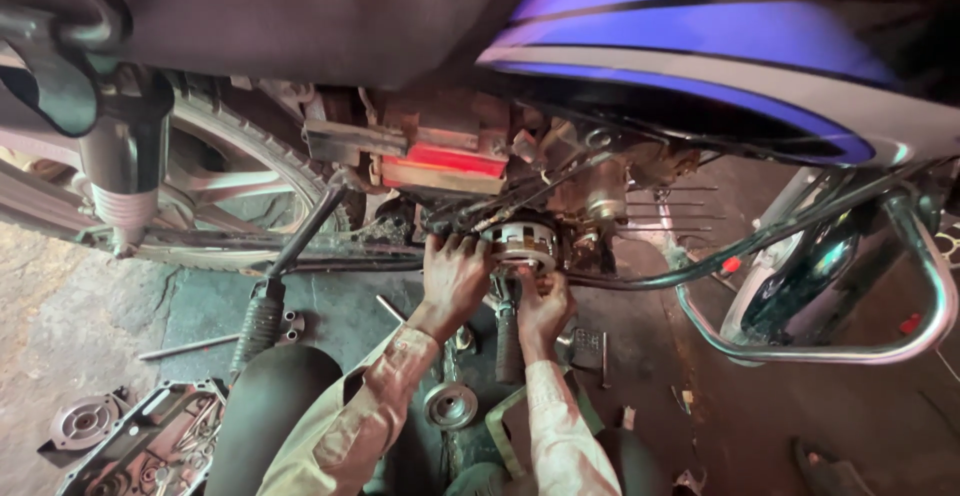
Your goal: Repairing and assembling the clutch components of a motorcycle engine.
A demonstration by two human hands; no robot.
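A motorcycle with a purple and white fuel tank (690,46) stands over me, its engine side opened. A round metal clutch assembly (525,241) sits exposed in the engine. My left hand (455,276) presses against the left side of that assembly, fingers curled on its rim. My right hand (543,301) grips it from below, beside the black footrest (509,341). Both sleeves are light-coloured and stained.
The kick lever with rubber grip (262,321) hangs at left, near the rear wheel (240,171) and shock absorber (122,171). A chrome crash guard (900,341) curves at right. On the floor lie a removed engine cover (150,446), a round metal part (450,404) and loose tools.
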